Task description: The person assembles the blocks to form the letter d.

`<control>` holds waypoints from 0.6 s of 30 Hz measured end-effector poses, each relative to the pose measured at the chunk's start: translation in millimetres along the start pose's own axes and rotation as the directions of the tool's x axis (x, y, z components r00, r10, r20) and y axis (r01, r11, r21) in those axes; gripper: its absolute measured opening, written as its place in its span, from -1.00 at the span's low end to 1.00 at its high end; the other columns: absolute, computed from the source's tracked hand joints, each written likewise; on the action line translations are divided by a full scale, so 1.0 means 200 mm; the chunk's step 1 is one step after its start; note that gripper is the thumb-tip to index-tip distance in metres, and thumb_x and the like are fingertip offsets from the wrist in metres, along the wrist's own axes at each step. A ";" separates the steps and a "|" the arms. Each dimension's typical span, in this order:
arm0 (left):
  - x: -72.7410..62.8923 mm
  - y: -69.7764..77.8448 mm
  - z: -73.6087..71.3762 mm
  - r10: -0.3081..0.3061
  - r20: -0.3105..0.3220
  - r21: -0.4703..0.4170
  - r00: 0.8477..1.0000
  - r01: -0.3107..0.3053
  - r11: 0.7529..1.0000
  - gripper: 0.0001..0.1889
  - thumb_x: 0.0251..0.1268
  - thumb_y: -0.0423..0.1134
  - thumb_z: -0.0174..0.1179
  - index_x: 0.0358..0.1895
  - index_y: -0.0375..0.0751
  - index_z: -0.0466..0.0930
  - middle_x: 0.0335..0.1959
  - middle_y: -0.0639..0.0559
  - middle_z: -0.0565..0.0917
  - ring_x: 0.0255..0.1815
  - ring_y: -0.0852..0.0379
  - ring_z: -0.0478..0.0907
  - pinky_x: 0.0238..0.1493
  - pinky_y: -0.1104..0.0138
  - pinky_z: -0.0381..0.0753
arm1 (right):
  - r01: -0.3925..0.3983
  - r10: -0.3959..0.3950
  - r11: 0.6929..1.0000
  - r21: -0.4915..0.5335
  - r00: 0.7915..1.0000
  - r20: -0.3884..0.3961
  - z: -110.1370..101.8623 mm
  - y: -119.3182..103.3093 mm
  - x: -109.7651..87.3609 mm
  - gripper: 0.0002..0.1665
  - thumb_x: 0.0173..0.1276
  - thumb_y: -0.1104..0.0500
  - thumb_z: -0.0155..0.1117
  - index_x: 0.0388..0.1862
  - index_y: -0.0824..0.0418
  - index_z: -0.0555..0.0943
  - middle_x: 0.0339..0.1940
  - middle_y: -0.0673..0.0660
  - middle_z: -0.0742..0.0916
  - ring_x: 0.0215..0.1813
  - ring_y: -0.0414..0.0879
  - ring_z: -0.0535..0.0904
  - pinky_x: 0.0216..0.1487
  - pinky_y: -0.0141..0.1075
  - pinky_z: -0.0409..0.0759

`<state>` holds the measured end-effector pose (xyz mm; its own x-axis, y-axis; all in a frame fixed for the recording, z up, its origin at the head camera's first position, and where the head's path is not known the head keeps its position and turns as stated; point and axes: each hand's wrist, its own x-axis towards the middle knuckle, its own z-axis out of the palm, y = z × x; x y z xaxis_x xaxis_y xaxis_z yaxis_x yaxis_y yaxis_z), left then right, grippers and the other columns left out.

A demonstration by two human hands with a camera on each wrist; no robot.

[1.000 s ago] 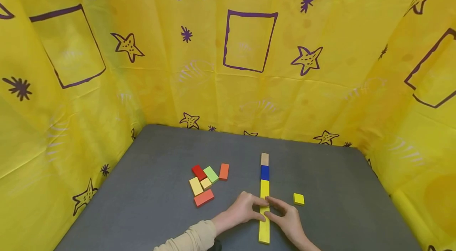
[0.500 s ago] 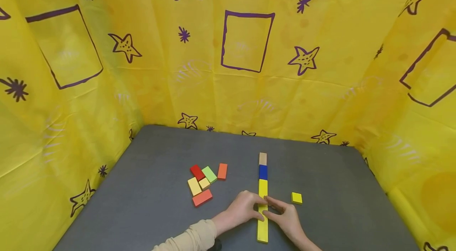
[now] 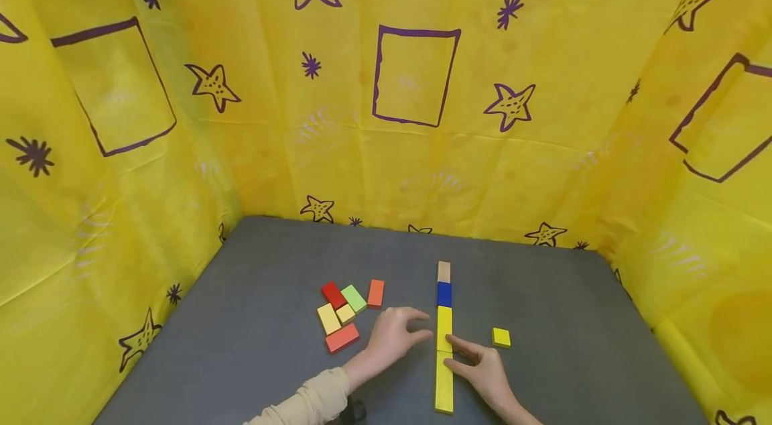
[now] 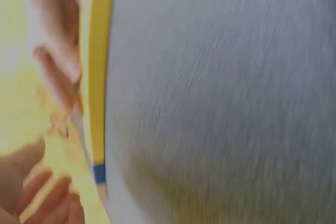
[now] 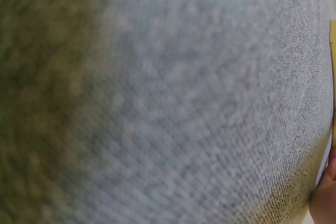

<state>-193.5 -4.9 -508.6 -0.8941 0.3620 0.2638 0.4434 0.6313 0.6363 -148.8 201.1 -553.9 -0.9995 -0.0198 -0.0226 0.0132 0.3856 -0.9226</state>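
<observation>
A straight row of blocks runs away from me: a near long yellow block (image 3: 443, 393), a far long yellow block (image 3: 443, 321), a blue block (image 3: 444, 294) and a plain wooden block (image 3: 443, 271). My right hand (image 3: 487, 375) touches the row's right side, index fingertip on the far yellow block and thumb at the near one, around their joint. Left of the row, my left hand (image 3: 391, 338) is empty, thumb and fingers spread. At the right wrist view's edge, my right fingers (image 5: 328, 182) show beside yellow (image 5: 333, 77).
On the dark grey table (image 3: 271, 318), a cluster left of the row includes a red block (image 3: 334, 294), a green block (image 3: 354, 298), two pale yellow blocks (image 3: 328, 319) and orange blocks (image 3: 342, 338). A small yellow block (image 3: 500, 337) lies at right. Yellow patterned cloth (image 3: 416, 177) surrounds the table.
My left hand has let go of the row and drawn back to the left, uncovering the joint between the two yellow blocks. My right hand stays at the row's side.
</observation>
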 end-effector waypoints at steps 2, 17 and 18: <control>0.02 -0.04 -0.05 -0.099 -0.126 -0.027 0.987 0.097 0.995 -0.71 0.08 -0.13 0.36 -0.13 -0.16 0.73 -0.19 0.03 0.76 -0.18 0.06 0.69 -0.26 0.32 0.62 | -0.003 0.003 1.000 -0.002 1.000 0.004 0.00 0.00 0.00 -0.45 0.03 0.10 0.50 0.04 0.22 0.66 0.03 0.14 0.72 0.09 0.00 0.65 0.03 -0.43 0.58; 0.11 -0.27 -0.15 -0.343 -0.355 0.018 0.870 0.373 0.928 -0.73 -0.06 -0.17 0.46 -0.32 -0.27 0.70 -0.50 -0.08 0.70 -0.62 0.15 0.42 -0.61 0.37 0.31 | -0.002 0.002 0.999 0.033 1.000 0.008 0.00 0.00 -0.01 -0.45 0.01 0.12 0.51 0.04 0.19 0.66 0.04 0.12 0.72 0.11 -0.03 0.64 0.03 -0.44 0.58; 0.10 -0.28 -0.15 -0.333 -0.366 0.036 0.869 0.371 0.928 -0.74 -0.08 -0.17 0.47 -0.35 -0.26 0.70 -0.54 -0.05 0.68 -0.62 0.15 0.40 -0.62 0.37 0.29 | 0.001 -0.001 0.999 0.033 1.000 0.011 0.00 0.00 -0.01 -0.45 0.02 0.12 0.51 0.04 0.20 0.66 0.04 0.12 0.72 0.11 -0.02 0.64 0.04 -0.44 0.58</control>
<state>-239.1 -53.2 -517.8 -0.9481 -0.1466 0.2821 0.0818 0.7450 0.6620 -147.6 201.3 -553.5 -0.9992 -0.0305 -0.0255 0.0130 0.3549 -0.9348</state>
